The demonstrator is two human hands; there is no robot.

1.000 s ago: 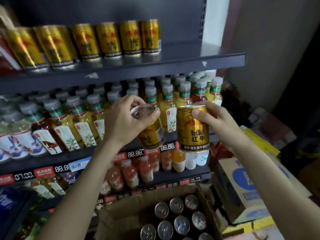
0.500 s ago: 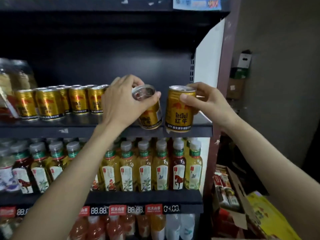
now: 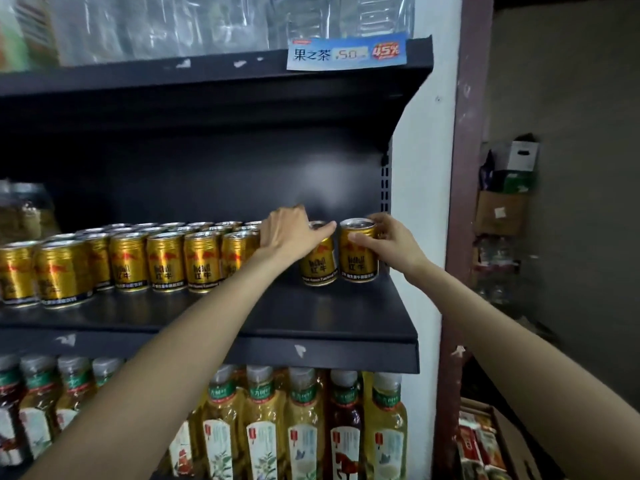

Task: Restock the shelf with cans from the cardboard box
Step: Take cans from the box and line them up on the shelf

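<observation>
Two gold cans stand side by side at the right end of the dark shelf (image 3: 311,317). My left hand (image 3: 294,233) grips the top of the left can (image 3: 318,265) from above. My right hand (image 3: 388,244) wraps around the right can (image 3: 358,254) from its right side. Both cans rest upright on the shelf board, just right of a long row of gold cans (image 3: 166,261) of the same kind. The cardboard box of cans is out of view.
Bottled tea drinks (image 3: 301,427) fill the shelf below. Clear plastic bottles (image 3: 207,22) sit on the shelf above, with a blue price tag (image 3: 346,53) on its edge. A white upright (image 3: 422,202) bounds the shelf on the right. An open carton of packets (image 3: 485,445) stands at bottom right.
Both hands carried their cans up from in front of the shelf edge and back onto the shelf board. The view rose, so the cardboard box dropped out of sight.
</observation>
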